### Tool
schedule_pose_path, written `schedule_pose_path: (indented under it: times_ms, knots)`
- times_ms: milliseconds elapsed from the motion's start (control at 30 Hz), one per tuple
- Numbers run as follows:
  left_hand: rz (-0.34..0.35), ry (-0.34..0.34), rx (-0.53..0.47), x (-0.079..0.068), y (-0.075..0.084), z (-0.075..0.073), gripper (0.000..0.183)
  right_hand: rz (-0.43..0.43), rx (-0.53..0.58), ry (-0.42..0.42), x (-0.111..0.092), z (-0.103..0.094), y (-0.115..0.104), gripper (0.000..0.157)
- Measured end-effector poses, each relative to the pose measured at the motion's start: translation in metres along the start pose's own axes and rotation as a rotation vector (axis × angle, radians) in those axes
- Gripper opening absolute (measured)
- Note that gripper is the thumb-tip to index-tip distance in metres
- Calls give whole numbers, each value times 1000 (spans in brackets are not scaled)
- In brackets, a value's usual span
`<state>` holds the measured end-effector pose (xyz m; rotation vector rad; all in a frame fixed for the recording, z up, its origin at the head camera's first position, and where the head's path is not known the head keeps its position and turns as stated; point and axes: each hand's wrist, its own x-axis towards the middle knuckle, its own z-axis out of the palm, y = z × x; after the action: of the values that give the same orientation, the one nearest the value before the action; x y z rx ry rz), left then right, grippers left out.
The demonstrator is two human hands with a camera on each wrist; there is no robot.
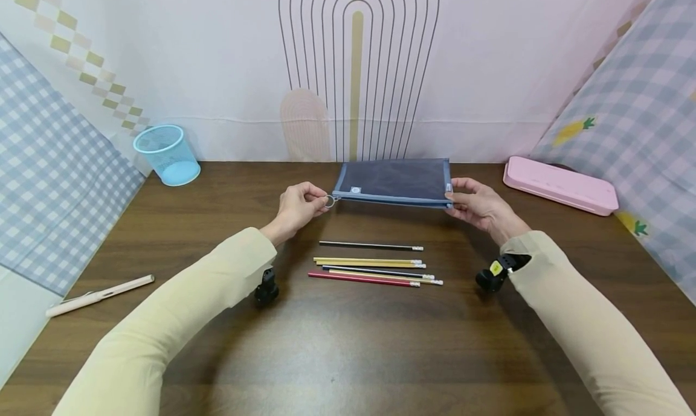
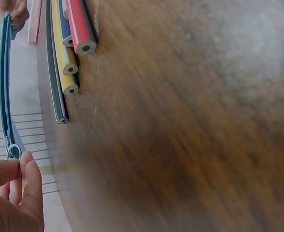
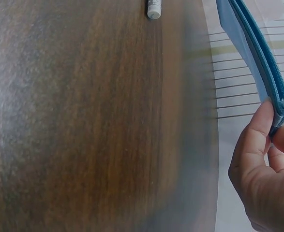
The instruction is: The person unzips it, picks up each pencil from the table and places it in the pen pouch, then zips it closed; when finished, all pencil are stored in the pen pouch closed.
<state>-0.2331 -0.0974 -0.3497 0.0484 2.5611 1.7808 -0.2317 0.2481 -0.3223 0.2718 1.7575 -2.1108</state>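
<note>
A dark blue mesh zipper pouch (image 1: 399, 180) with lighter blue edges is held up near the back of the table, its zipper edge facing me. My left hand (image 1: 298, 209) pinches the metal ring (image 2: 14, 151) of the zipper pull at the pouch's left end. With thumb and fingers, my right hand (image 1: 481, 209) grips the right end of the zipper edge, a hold that also shows in the right wrist view. The zipper (image 3: 262, 43) runs straight between both hands. In front of the pouch, several pencils lie side by side, among them a black pencil (image 1: 370, 246) and a red pencil (image 1: 361, 279).
At the back left stands a light blue mesh pencil cup (image 1: 181, 173). A pink pencil case (image 1: 560, 185) lies at the back right. On the left side of the brown table (image 1: 348, 355) is a white pen (image 1: 100, 295). A patterned cloth backdrop (image 1: 217, 72) hangs behind.
</note>
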Motion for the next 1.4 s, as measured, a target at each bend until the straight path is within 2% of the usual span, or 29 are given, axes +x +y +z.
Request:
schedule_pose_path:
  times_ms: [967, 1200, 1400]
  knots:
    - [0, -68, 79, 1, 0, -5, 11, -5, 45, 9, -1, -10, -4, 23]
    - [-103, -162, 47, 1, -3, -6, 14, 9, 67, -8, 0, -10, -3, 24]
    - [-120, -228, 78, 3, -7, -8, 18, 17, 57, -9, 0, -9, -1, 23]
